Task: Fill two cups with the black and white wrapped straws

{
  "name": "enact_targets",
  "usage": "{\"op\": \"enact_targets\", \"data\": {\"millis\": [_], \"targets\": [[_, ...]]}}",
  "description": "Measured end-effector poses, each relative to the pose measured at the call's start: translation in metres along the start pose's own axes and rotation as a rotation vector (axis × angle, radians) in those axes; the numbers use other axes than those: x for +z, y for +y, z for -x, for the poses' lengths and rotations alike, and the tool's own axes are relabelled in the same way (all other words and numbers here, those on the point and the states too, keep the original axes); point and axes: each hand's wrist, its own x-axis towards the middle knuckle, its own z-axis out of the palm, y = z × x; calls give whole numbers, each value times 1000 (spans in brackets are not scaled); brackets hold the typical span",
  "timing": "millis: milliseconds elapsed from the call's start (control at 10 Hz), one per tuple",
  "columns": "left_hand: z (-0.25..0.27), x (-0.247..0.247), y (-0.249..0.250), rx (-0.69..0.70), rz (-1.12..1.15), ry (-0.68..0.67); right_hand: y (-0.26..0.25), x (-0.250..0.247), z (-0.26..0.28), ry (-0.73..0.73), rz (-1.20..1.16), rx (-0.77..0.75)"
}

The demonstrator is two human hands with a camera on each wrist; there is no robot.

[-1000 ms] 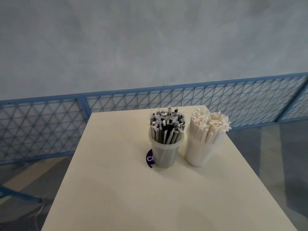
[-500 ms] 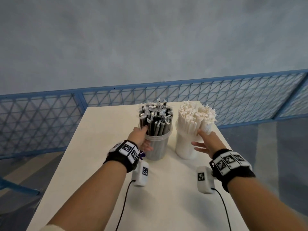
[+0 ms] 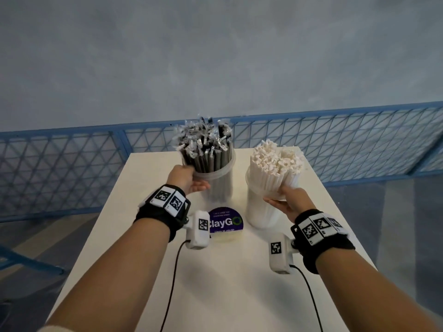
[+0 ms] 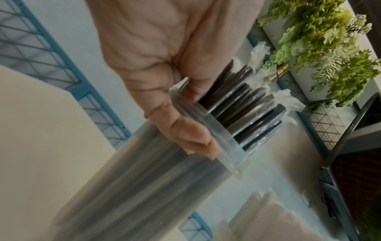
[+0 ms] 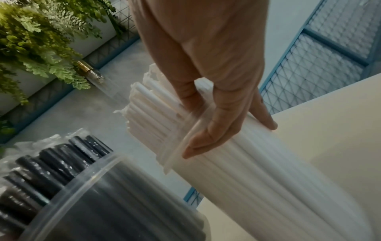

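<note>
The left hand (image 3: 185, 179) gripped the rim of a clear plastic cup (image 3: 221, 185) packed with film-wrapped black straws (image 3: 206, 149), at 11 o'clock on the smooth cream worktop (image 3: 239, 283). The right hand (image 3: 287, 200) clasped another clear cup (image 3: 257, 212) of paper-wrapped white straws (image 3: 275, 164) at 1 o'clock. A round purple sticker (image 3: 225, 222) lay between them

The head camera looks down and forward over the table (image 3: 167, 271) toward a blue mesh fence (image 3: 359, 144). Each wrist camera sits close under its palm, looking up along the fingers; both catch the black straws (image 4: 247, 104) and hanging ferns (image 5: 41, 40).
</note>
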Motion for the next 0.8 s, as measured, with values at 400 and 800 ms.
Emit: {"op": "enact_targets", "data": {"millis": [400, 800], "targets": [[-67, -28, -14, -73, 29, 62, -1, 86, -67, -28, -2, -29], [-54, -42, -33, -66, 43, 46, 21, 66, -70, -54, 175, 39]]}}
